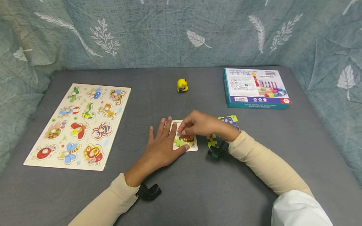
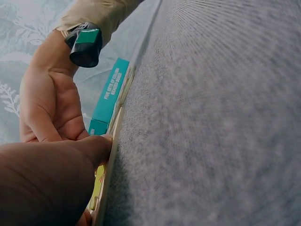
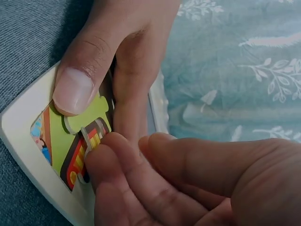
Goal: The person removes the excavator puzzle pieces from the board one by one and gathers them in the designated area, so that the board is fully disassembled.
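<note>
A small wooden jigsaw board (image 1: 193,148) lies on the table in front of the person, with a green, red and yellow picture partly filled in. The left hand (image 1: 162,146) is spread along its left side, fingers straight, and the thumb presses a green puzzle piece (image 3: 89,115) near the board's edge. Over the board, the right hand (image 1: 199,124) has its fingers curled, the tips at a red-and-yellow striped puzzle piece (image 3: 93,139) that sits slightly raised beside the green one. Those fingers hide part of the picture.
Loose puzzle pieces (image 1: 233,118) lie beside and behind the right wrist. A large insect peg board (image 1: 116,125) is at left, a small yellow toy (image 1: 182,85) at the back, and a teal bead-set box (image 1: 257,89) at back right. Leaf-print cloth (image 1: 169,34) hangs behind.
</note>
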A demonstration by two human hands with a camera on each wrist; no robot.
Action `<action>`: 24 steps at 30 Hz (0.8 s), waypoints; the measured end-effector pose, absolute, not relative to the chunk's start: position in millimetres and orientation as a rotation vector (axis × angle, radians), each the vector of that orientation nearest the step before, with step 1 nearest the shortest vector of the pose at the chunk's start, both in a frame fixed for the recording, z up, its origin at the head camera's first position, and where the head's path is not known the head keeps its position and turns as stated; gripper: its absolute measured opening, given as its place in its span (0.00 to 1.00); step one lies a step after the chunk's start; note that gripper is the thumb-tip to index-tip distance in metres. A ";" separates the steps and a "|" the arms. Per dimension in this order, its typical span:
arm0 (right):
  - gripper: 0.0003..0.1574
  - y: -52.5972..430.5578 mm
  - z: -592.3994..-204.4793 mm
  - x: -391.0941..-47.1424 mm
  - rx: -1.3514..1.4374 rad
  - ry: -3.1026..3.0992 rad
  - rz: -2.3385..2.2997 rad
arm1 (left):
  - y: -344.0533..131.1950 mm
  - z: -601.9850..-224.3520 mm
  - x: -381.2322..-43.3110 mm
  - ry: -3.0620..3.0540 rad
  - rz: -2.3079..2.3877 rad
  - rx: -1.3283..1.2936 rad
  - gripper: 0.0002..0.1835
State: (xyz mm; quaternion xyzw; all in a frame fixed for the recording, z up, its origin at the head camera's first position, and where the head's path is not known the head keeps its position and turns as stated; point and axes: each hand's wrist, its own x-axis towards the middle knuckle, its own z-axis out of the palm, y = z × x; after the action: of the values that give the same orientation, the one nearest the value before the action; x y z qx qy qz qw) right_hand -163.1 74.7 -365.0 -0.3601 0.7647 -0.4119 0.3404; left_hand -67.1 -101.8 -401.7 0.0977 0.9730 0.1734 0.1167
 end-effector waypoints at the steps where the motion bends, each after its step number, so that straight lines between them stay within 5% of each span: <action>1: 0.11 74.3 -364.5 -163.1 -0.933 1.989 -1.062 | -101.7 -401.8 -67.2 2.848 0.510 0.285 0.51; 24: 0.09 69.3 -369.5 -159.6 -1.046 1.983 -0.954 | -101.8 -403.8 -67.2 2.864 0.492 0.291 0.51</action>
State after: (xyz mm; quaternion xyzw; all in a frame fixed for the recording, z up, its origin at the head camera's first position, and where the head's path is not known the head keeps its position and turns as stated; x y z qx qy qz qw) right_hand -159.6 69.3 -369.5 -0.4027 0.7639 -0.3673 0.3455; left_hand -67.2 -101.8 -403.8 0.0990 0.9746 0.1676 0.1104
